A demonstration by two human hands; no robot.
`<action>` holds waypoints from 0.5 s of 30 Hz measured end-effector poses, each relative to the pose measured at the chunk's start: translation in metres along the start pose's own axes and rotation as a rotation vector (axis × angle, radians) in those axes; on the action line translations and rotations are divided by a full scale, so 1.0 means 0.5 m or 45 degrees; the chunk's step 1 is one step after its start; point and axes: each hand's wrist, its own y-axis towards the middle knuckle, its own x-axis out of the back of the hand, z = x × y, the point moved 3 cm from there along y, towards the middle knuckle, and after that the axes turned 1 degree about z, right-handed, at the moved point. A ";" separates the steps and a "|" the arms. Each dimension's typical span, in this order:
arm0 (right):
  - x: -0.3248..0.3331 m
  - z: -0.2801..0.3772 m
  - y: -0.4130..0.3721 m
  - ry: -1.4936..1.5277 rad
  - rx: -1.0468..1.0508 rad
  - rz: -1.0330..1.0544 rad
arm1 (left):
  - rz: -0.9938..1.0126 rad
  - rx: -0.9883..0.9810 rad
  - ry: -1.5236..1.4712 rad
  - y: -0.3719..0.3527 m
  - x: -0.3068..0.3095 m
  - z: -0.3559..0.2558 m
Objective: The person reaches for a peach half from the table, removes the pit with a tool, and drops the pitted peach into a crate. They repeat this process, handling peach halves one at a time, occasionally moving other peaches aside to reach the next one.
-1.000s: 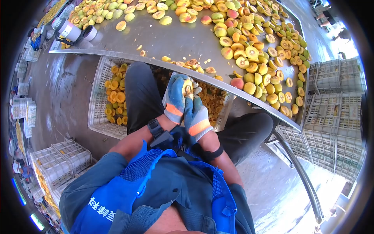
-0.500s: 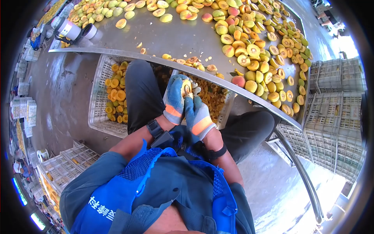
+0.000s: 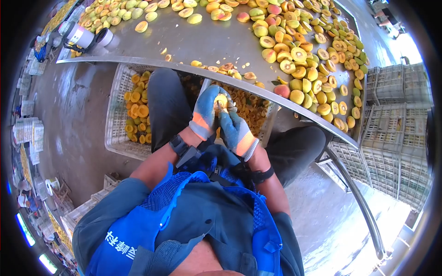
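Left hand [image 3: 204, 112]: clad in a blue knitted glove with an orange cuff; its grip is closed round a fruit half [image 3: 221, 101].
Fruit half: rounded, yellow-orange flesh, held just below the desk edge, above the lap.
Right hand [image 3: 235, 131]: gloved alike, its fingers laid against the fruit half; whether its grip is clenched cannot be told.
Desk [image 3: 207, 41]: smooth, dull sheet metal with a rolled rim, strewn with halved fruit [image 3: 299, 69], round and glossy.
Crate [image 3: 117, 115]: white plastic lattice, set under the desk, filled with orange halves.
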 end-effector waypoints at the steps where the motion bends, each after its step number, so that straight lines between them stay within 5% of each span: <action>1: 0.000 -0.004 0.000 0.061 -0.046 0.029 | 0.004 0.032 -0.023 0.003 0.004 -0.001; 7: -0.005 0.015 -0.002 -0.398 -0.012 -0.042 | -0.345 0.008 0.225 0.001 -0.007 -0.001; 10: -0.006 -0.006 -0.001 0.027 -0.123 0.061 | -0.386 -0.035 0.094 -0.003 0.005 0.018; 15: 0.011 0.015 -0.013 0.217 -0.325 0.224 | -0.181 0.048 0.153 -0.006 0.008 0.009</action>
